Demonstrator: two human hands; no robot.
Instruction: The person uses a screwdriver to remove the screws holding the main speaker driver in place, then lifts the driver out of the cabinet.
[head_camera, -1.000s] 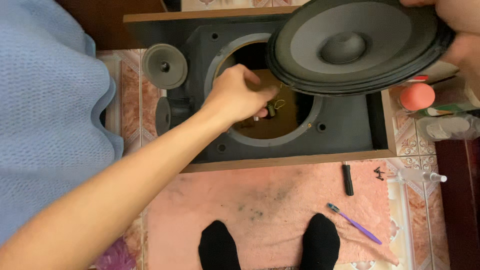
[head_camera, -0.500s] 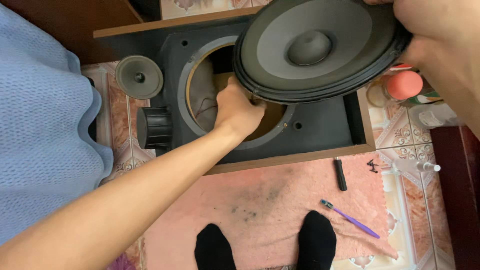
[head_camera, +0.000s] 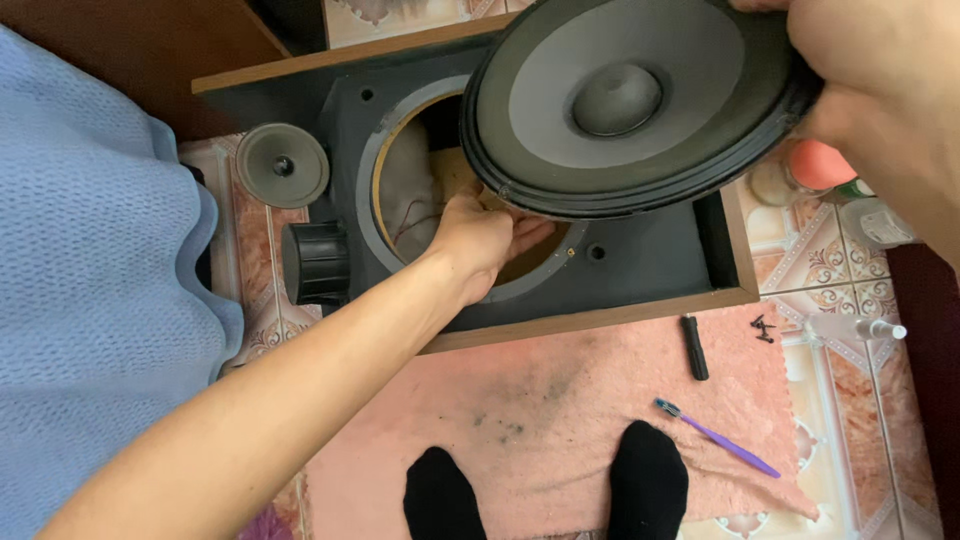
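Holding the big woofer (head_camera: 620, 105) up and tilted over the speaker cabinet (head_camera: 640, 265), our right hand (head_camera: 880, 90) is clamped on its rim at the upper right. Our left hand (head_camera: 480, 240) reaches under it into the round opening (head_camera: 400, 200) of the cabinet, fingers curled at the edge of the hole; whether they grip anything we cannot tell. Thin wires show inside. On the pink towel (head_camera: 560, 400) lie a purple toothbrush (head_camera: 715, 437), a black tool (head_camera: 694, 347) and small screws (head_camera: 763, 328).
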